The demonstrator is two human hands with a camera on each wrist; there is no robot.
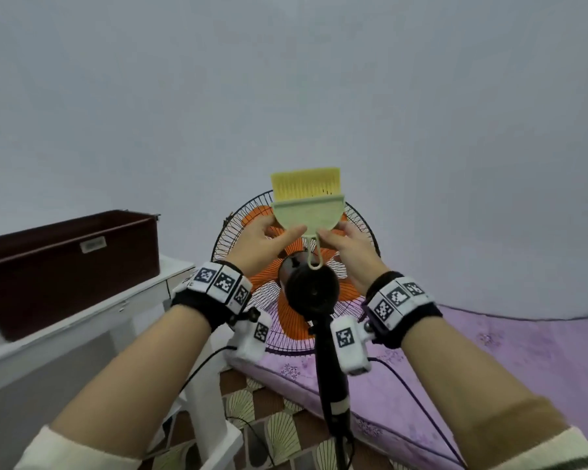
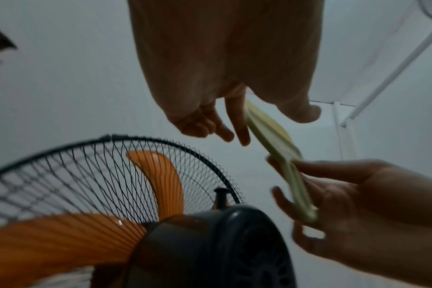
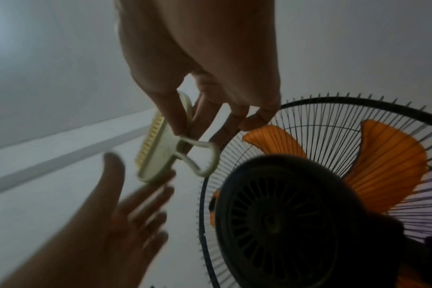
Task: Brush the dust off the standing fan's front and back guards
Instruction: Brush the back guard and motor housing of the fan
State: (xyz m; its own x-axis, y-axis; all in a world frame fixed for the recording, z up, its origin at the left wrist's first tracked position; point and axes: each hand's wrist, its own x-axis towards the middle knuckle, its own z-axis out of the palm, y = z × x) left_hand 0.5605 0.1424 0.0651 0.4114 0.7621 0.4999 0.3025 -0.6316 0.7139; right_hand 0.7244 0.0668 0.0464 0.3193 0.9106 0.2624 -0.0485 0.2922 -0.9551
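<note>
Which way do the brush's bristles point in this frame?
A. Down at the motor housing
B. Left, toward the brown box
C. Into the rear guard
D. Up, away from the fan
D: in the head view the brush is held above the fan with its yellow bristles uppermost, touching no guard.

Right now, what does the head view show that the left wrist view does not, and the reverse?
Only the head view shows the dark red rectangular box on the white shelf, the purple patterned mattress and the fan's black pole. Only the left wrist view shows the thin side edge of the pale green brush. Both show the yellow-bristled brush between the left hand and right hand, and the orange-bladed fan's black wire guard.
</note>
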